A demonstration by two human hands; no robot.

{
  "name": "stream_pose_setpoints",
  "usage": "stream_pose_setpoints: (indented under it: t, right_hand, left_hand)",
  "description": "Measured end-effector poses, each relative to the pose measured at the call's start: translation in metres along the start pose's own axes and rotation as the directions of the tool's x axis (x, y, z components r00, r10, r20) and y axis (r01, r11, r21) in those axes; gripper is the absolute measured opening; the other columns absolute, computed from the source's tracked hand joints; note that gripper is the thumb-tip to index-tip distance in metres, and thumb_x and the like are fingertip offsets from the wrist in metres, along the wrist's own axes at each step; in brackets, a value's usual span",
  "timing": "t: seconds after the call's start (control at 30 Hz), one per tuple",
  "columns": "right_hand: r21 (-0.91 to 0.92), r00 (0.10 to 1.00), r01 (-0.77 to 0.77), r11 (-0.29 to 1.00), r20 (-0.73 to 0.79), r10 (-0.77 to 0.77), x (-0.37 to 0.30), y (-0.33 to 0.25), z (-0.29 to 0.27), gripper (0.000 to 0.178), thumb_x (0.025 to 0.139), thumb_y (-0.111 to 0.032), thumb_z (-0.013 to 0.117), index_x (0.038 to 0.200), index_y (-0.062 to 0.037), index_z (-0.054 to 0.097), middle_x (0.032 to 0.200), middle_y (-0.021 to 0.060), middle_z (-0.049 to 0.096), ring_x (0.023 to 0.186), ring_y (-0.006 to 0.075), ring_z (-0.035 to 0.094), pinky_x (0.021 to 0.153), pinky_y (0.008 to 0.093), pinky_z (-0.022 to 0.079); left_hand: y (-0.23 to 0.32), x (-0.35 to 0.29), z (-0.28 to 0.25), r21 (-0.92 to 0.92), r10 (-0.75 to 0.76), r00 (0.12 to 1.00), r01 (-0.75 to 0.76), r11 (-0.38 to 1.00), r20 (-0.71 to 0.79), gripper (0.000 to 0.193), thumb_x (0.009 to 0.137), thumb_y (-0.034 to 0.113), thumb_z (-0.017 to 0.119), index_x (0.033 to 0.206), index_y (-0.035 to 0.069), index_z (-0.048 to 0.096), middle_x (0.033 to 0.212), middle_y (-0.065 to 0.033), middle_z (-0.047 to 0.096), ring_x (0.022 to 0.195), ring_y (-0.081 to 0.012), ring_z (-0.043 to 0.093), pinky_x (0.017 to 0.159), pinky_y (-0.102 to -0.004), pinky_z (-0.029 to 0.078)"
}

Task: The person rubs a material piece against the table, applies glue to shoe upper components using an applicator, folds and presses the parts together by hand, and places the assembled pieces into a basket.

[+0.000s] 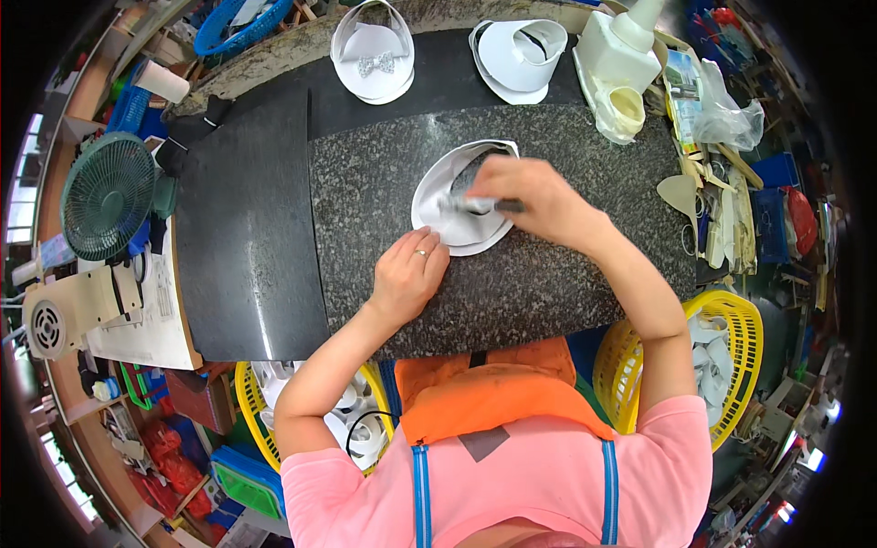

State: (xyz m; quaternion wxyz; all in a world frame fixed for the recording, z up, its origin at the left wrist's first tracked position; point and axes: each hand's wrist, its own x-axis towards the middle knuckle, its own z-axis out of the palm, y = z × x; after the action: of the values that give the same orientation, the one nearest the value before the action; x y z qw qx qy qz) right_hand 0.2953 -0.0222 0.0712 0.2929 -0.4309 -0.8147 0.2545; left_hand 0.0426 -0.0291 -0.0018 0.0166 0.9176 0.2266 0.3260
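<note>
On the speckled dark stone slab point(384, 183) lies a white shoe upper point(431, 187), curved round an open middle. The fingers of my left hand point(408, 274) press on its near left edge; a ring is on one finger. Over the upper, my right hand point(534, 196) grips a hammer point(461, 205) with a shiny head, smeared by motion. Its head is at the inner part of the upper. Two more white uppers stand beyond: one with a glittery bow point(375, 46) and a plain one point(516, 55).
A white squeeze bottle point(614, 50) and a small cup of pale glue point(626, 105) stand at the far right. Scissors and tools lie beside the slab. Yellow baskets point(754, 342) of white pieces flank me. A green fan point(108, 196) is at left.
</note>
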Motion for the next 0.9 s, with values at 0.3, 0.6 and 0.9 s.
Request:
stream_pose_setpoints:
  t: [0.3,0.6,0.9]
  right_hand:
    - [-0.058,0.925,0.073,0.996,0.376,-0.046,0.037,-0.013,-0.022,0.036,0.064,0.007,0.072,0.098,-0.0035,0.075,0.097,0.0114,0.068,0.098,0.0315,0.065,0.085,0.0397,0.053]
    - [-0.093,0.901,0.088,0.992,0.433,-0.039,0.039,-0.019,-0.037,0.032,0.064,0.005,0.074,0.095,-0.0035,0.076,0.097,0.0118,0.068,0.097,0.0317,0.066,0.083,0.0397,0.053]
    - [-0.39,0.887,0.078,0.918,0.447,0.114,0.014,-0.031,-0.038,0.023,0.066,0.004,0.071,0.088,-0.0019,0.073,0.092,0.0111,0.063,0.092,0.0349,0.065,0.078,0.0441,0.054]
  left_hand:
    - [0.0,-0.002,0.001,-0.026,-0.016,1.0,0.016,1.0,-0.002,0.02,0.077,0.004,0.072,0.094,0.001,0.063,0.1,-0.0129,0.066,0.097,-0.0317,0.069,0.082,-0.0406,0.058]
    - [0.003,0.007,0.001,0.034,0.007,1.0,-0.008,0.999,0.028,0.026,0.077,0.006,0.065,0.102,0.0,0.066,0.093,-0.0114,0.06,0.094,-0.0294,0.065,0.083,-0.0399,0.056]
    - [0.007,0.011,-0.004,0.104,-0.015,1.0,0.013,0.995,0.013,0.031,0.075,0.006,0.068,0.106,0.007,0.071,0.099,-0.0097,0.06,0.099,-0.0289,0.062,0.085,-0.0404,0.051]
